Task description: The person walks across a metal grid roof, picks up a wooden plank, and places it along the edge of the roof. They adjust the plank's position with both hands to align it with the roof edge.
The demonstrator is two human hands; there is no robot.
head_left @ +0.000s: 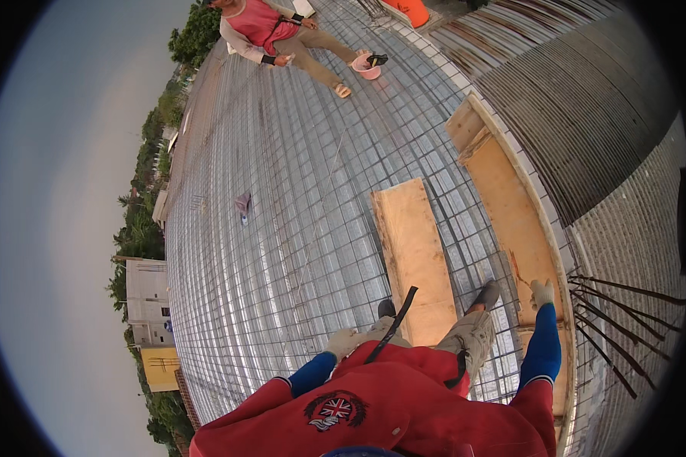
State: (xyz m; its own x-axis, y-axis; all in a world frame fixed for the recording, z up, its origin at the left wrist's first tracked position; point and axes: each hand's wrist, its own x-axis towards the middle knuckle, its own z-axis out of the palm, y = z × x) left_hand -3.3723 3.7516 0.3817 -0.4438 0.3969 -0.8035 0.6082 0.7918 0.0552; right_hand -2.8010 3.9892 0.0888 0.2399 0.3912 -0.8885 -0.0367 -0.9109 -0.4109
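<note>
My right hand (pixel 542 293), in a pale work glove, is over a long plywood board (pixel 508 202) by the right edge of the deck. Its fingers look extended; whether they touch the board I cannot tell. My left hand (pixel 344 343), gloved too, is by my left thigh with its fingers loosely extended and nothing visible in it. Between my feet lies a shorter plywood panel (pixel 415 251), resting on a grid of steel reinforcing bars (pixel 305 198) over shiny corrugated metal decking. A black strap (pixel 392 324) sticks out from my waist.
Ahead, a co-worker (pixel 270 30) in a red and grey top sits on the grid beside a pink bucket (pixel 367 67). Bent rebar ends (pixel 617 324) jut out at the right, next to corrugated roofing (pixel 579 99). A small purplish item (pixel 242 202) lies on the mesh at left.
</note>
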